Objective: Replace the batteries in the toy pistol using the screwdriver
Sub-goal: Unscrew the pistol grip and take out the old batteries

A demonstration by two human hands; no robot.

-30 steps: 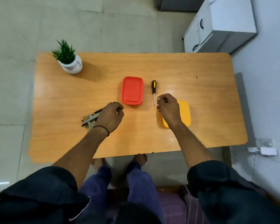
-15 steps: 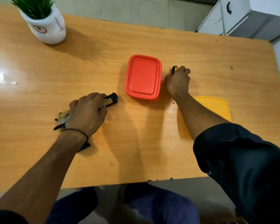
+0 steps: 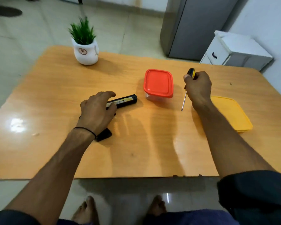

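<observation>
A: What's the step, going by the table (image 3: 152, 143)?

B: Bringing tool to toy, I'd say. The left hand (image 3: 97, 111) holds the pistol (image 3: 123, 100) flat at middle-left, barrel pointing right toward the red box (image 3: 158, 82). The right hand (image 3: 198, 86) has the screwdriver (image 3: 191, 73) up, between that box and the yellow lid (image 3: 230, 114).

A: How to do it well?

B: Turn the pistol so the battery cover's screw faces up; I can't see where that is from here. Pin it firmly, since the glossy top looks slippery. Seat the tip square in the screw before turning, because a slanted tip would likely strip it.

A: And the pose?

B: The left forearm reaches in from the near edge, palm down. Its fingers arch over the pistol, index on the far side and thumb on the near side, and the grip pokes out under the wrist. The right fingers are fisted round the yellow-black handle. The shaft slants down and nearward. Whether the tip touches the table, I can't tell.
</observation>
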